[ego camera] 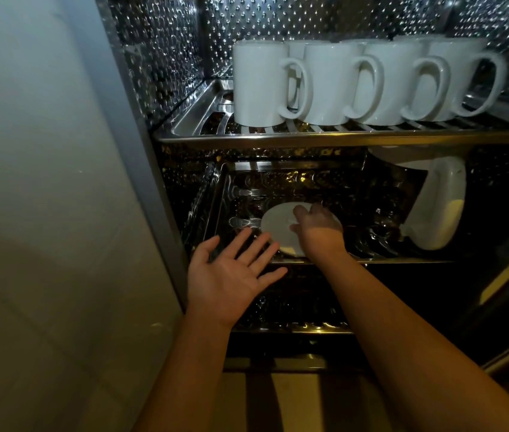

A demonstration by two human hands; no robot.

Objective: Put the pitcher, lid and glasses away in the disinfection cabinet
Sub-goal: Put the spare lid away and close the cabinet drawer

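A round white lid [278, 227] lies flat on the lower metal rack [371, 261] of the open cabinet. My right hand [317, 227] rests on top of the lid, fingers curled around its knob. My left hand [231, 272] hovers palm-up with fingers spread at the rack's front left edge, holding nothing. The white pitcher [434, 201] stands at the right of the same rack, its upper part hidden behind the upper shelf. Glasses are hard to make out in the dark.
Several white mugs [261, 82] stand upside down in rows on the upper slatted shelf [309, 137]. The cabinet's dimpled steel walls [159, 57] close in at left and back. A pale wall [44, 182] fills the left side.
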